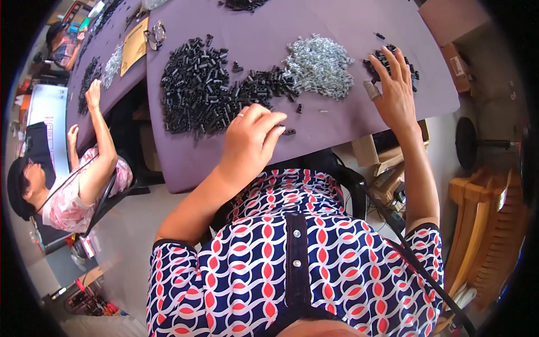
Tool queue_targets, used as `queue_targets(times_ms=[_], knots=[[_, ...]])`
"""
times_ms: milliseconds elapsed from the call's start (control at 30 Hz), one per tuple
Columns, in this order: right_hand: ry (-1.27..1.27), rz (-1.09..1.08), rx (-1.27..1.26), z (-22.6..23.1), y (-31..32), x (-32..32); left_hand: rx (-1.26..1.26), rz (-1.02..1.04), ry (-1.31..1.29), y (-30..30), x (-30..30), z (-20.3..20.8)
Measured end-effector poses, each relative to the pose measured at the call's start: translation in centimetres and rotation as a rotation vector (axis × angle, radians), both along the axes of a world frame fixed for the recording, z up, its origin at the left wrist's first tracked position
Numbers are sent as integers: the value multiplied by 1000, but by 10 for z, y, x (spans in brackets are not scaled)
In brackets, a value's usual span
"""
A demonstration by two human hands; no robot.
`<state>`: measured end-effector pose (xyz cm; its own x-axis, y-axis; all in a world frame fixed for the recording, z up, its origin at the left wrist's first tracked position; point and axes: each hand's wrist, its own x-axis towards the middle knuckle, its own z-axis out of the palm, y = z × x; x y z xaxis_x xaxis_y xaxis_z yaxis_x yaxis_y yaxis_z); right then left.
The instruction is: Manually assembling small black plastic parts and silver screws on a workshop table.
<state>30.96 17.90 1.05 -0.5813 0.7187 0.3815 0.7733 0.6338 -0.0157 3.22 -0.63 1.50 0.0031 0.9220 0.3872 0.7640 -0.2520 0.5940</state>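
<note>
My left hand (251, 137), with a ring on one finger, is closed with thumb and fingertips nearly together at the near side of a large pile of small black cylindrical parts (193, 92). What its fingertips hold, if anything, I cannot make out. A loose black part (289, 132) lies right beside the thumb tip. To the right, my right hand (396, 101) spreads its fingers over a smaller group of black parts (414, 73), partly hiding them. A pale wrap covers its thumb tip. Between the hands, farther back, sits a heap of small shiny silver screws (319, 66).
The table (196, 163) has a purple-grey cover. At far left lie a yellow envelope (135, 48) and a pair of glasses (155, 35). A co-worker (73, 180) sits at left, another person (63, 48) beyond. Cardboard boxes (373, 149) stand below the right edge.
</note>
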Motion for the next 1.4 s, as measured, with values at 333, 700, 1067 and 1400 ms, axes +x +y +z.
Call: queue_targets(times_ms=[333,700,1067,1400], knots=[[80,-101,-70,-22,25,21,7,-66,409,47,17,-6],[293,437,-289,-2,-69,-46,-24,-79,403,53,22,-14],[193,353,-332,-11,-71,-54,-480,-50,-729,10,10,7],[185,339,-353,-10,-70,-56,-582,-96,-1202,-20,-2,-7]])
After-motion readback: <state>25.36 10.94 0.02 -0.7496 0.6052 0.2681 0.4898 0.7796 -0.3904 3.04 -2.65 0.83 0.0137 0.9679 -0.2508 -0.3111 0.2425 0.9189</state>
